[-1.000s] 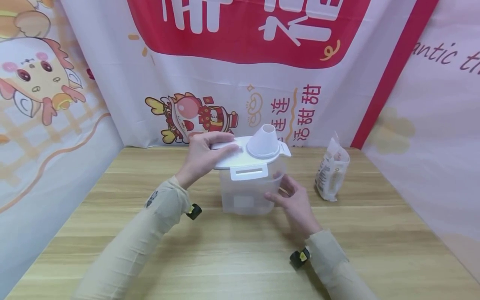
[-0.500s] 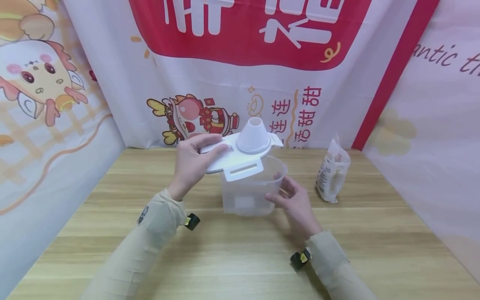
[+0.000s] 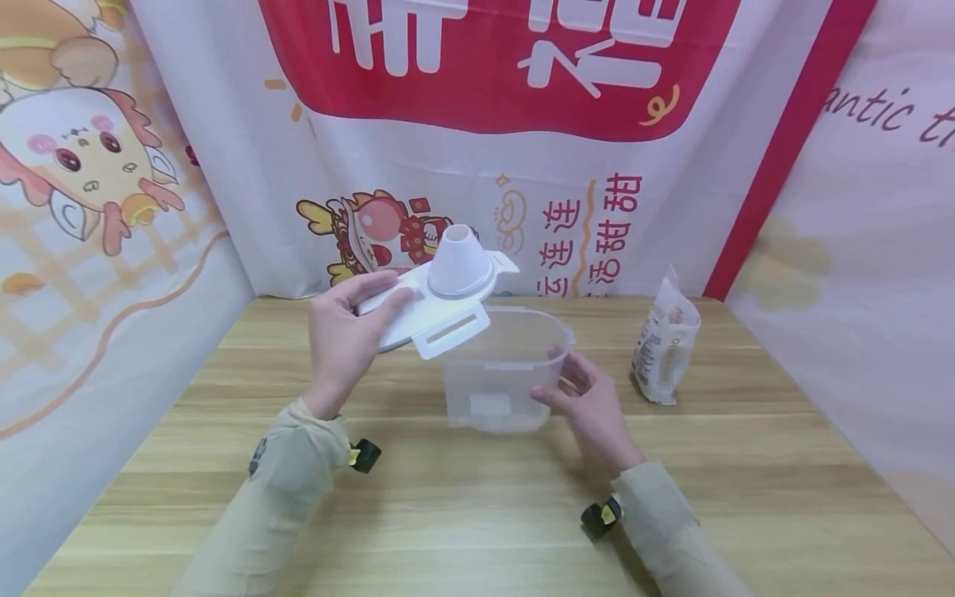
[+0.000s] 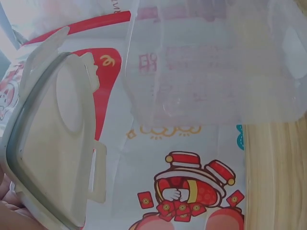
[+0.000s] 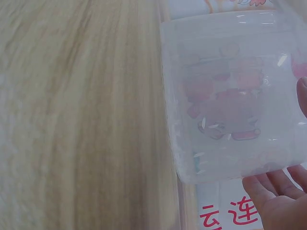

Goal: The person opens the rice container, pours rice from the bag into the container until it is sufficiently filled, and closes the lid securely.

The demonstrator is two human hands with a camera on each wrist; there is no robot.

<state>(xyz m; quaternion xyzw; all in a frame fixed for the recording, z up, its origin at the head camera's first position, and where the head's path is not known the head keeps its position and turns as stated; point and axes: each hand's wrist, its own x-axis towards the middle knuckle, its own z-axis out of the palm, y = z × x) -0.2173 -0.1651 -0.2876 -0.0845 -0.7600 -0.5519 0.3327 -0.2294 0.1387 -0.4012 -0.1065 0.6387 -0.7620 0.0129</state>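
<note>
My left hand [image 3: 345, 342] pinches one end of a white plastic lid [image 3: 406, 319], thumb on top, holding it tilted above and left of the box. A cone-shaped white spout [image 3: 460, 267] rises from the lid, and clip tabs stick out at its edges. In the left wrist view the lid's underside [image 4: 50, 143] shows, with a grey seal along the rim. The translucent plastic storage box [image 3: 500, 381] stands uncovered on the table. My right hand [image 3: 593, 408] grips its right side near the rim; in the right wrist view fingers [image 5: 261, 191] lie against the box wall [image 5: 225, 153].
A white printed packet [image 3: 666, 348] stands upright on the wooden table [image 3: 462, 514], to the right of the box. A printed cloth backdrop [image 3: 246, 166] hangs behind the table's far edge, with more printed cloth along both sides.
The lid has come off the box and moved left and up in my left hand, tilting more. The box's opening has come into view. My right hand keeps its hold on the box.
</note>
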